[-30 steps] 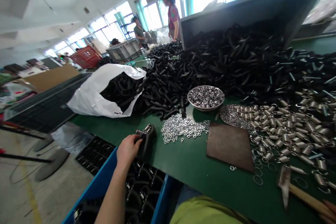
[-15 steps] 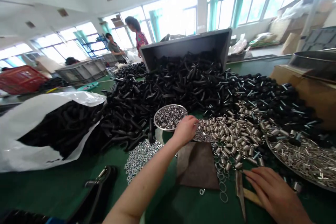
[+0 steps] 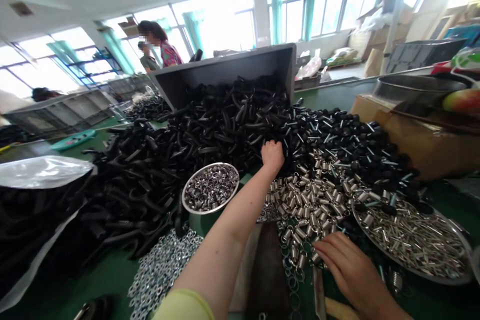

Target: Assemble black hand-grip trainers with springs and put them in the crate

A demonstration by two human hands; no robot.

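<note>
My left hand [image 3: 273, 156] reaches far forward to the edge of a heap of black curved handles [image 3: 225, 127]. Its fingers curl down among dark parts, so the tips and anything in them are hidden. Close to the front right, my right hand [image 3: 350, 275] has its fingers pressed together at the near edge of a pile of metal coil springs [image 3: 309, 205]. What its fingertips pinch is too small to make out. Below them lie a narrow metal blade [image 3: 318, 294] and a pale wooden strip [image 3: 337, 308]. Thin metal rings [image 3: 294, 285] lie beside a dark brown mat [image 3: 267, 270].
A round dish [image 3: 210, 187] holds small metal parts; loose nuts [image 3: 163, 265] lie nearer. At right, a wide tray [image 3: 412, 275] bears metal pins beside black-headed bolts [image 3: 356, 142]. A tipped grey crate [image 3: 294, 67] and a cardboard box [image 3: 420, 145] border the piles. Two people stand behind.
My left hand has moved from beside the small dish forward to the black heap. My right hand remains by the springs, fingers together. The view has swung right.
</note>
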